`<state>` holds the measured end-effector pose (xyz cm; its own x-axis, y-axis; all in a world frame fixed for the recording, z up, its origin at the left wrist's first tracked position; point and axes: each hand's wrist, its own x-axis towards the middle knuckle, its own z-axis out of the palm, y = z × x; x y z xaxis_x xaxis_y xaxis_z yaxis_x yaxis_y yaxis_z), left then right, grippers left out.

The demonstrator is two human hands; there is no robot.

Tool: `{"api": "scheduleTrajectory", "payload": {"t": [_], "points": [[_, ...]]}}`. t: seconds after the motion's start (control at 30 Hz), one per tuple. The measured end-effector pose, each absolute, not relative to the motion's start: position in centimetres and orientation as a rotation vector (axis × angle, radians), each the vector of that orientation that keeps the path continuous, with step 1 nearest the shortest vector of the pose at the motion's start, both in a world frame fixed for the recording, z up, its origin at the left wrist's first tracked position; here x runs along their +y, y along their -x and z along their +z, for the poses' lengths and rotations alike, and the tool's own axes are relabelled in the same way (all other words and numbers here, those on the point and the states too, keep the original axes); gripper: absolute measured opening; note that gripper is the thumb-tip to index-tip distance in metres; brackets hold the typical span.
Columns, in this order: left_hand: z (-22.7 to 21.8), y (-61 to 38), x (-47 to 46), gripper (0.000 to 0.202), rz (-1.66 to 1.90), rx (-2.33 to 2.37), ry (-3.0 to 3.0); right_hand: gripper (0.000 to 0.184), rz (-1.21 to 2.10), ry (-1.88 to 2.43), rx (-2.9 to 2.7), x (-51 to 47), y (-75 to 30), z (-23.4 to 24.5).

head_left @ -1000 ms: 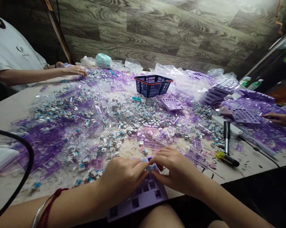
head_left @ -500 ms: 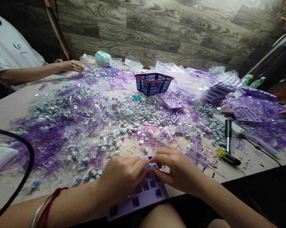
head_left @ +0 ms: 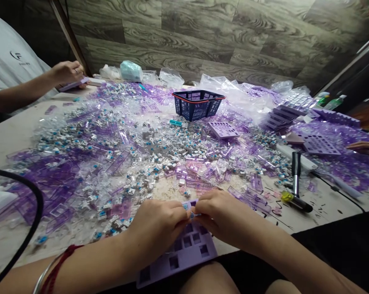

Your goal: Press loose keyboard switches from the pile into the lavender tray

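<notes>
A light purple keyboard plate [head_left: 190,254] with square openings lies under my hands at the table's near edge. Small blue-and-white key switches [head_left: 186,206] show in its upper part, between my fingertips. My left hand [head_left: 159,218] rests over the plate's left side, thumb and fingers closed at a switch. From the right, my right hand [head_left: 216,210] reaches in, its fingers pinched at the same spot, almost touching the left fingertips. The fingers partly cover the switches there. A wide heap of loose switches [head_left: 168,149] with blue centres spreads beyond the plate.
Clear purple plastic pieces [head_left: 60,179] lie among the switches. A dark blue basket [head_left: 198,107] stands at the back, near another purple plate [head_left: 224,130]. On the right is a black-handled hammer [head_left: 296,175]. A black cable [head_left: 34,192] arcs at left. A co-worker's hand [head_left: 68,72] holds a plate.
My fingertips have drawn closer together over the switches, uncovering a blue one near the plate's top. The co-worker's hand at left has risen and a purple plate shows beneath it. The view shifted slightly.
</notes>
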<state>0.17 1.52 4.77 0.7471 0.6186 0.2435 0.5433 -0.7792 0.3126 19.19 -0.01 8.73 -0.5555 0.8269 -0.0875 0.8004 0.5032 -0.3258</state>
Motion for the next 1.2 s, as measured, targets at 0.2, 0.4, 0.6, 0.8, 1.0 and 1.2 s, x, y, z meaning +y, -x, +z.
{"api": "scheduleTrajectory", "payload": {"t": [0.2,0.4,0.6,0.8,1.0,1.2], "points": [[4.8,-0.2,1.6,0.017,0.450,0.920,-2.697,0.025,0.618,1.515,-2.700,0.4,-18.6,9.4],[4.4,-0.4,1.6,0.020,0.488,0.855,-2.764,0.022,0.454,1.590,-2.740,0.1,-19.0,8.8],[4.2,-0.4,1.5,0.017,0.526,0.784,-2.808,0.024,0.354,1.606,-2.806,0.4,-18.6,8.9],[5.3,-0.2,1.9,0.019,0.440,0.845,-2.654,0.019,0.373,1.628,-2.755,0.7,-18.4,9.4],[7.0,-0.6,2.3,0.038,0.661,0.831,-1.416,0.017,0.418,1.515,-2.308,-1.7,-19.4,8.8],[6.6,-1.7,1.4,0.030,0.572,0.631,-0.892,0.016,0.405,1.234,-2.063,-3.6,-18.0,10.2]]}}
